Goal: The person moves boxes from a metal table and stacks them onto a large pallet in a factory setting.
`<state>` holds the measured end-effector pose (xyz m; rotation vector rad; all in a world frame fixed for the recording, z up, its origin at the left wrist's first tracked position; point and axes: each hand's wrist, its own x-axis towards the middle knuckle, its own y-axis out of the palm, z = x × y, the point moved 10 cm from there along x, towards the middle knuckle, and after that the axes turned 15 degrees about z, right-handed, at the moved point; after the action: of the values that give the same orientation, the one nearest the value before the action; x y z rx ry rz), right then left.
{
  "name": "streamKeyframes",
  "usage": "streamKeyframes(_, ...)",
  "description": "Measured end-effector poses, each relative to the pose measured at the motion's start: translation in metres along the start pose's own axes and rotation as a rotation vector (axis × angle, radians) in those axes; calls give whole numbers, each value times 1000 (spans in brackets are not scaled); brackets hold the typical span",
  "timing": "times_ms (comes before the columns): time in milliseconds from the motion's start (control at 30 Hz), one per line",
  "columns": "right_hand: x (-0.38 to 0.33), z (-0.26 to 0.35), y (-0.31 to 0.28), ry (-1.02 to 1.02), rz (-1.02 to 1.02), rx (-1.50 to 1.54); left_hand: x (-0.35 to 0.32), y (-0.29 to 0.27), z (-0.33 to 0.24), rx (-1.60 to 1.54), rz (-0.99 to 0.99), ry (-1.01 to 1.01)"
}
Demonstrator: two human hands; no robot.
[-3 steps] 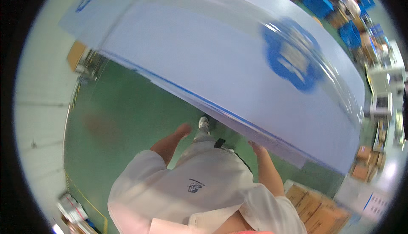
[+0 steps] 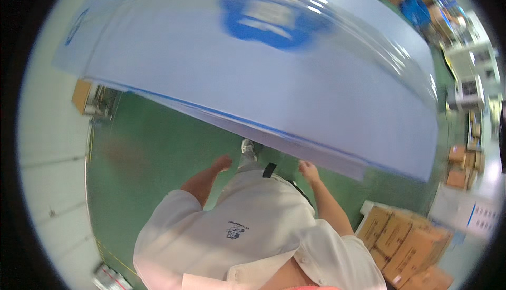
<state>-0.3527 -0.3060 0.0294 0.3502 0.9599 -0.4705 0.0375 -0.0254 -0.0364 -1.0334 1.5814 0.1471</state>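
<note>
A large pale blue surface (image 2: 211,74) spans the upper half of the head view, with a blurred dark blue flower-shaped emblem and a glossy clear plastic layer on it. Its near edge slants down to the right, with a second thin layer hanging beneath. My left hand (image 2: 223,162) hangs over the floor, away from that edge, fingers curled and no object visible in them. My right hand (image 2: 308,170), also curled with nothing seen in it, is just short of the near edge; I cannot make out any contact.
Green floor (image 2: 158,137) lies below me, bordered by a pale wall (image 2: 52,158) at left. Large cardboard boxes (image 2: 403,242) stand near right, smaller cartons (image 2: 459,166) beyond them. Blue bins (image 2: 415,10) are far right. A cardboard piece (image 2: 81,96) stands at the left wall.
The emblem and pale blue surface have shifted left and up in the picture. My right hand has drawn from the near edge slightly inward; the surroundings have turned with my view.
</note>
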Motion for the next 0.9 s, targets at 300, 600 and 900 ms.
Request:
streamKeyframes(300, -195, -166, -77, 136, -271, -247, -27, -27, -212, -1151, -38, -118)
streamKeyframes(600, -365, -514, -176, 344, -687, 360, 3, -116, -390, -2350, -434, 758)
streamKeyframes(900, -321, -434, -214, 299, -372, 578, 6, -107, -383, -2253, -625, 657)
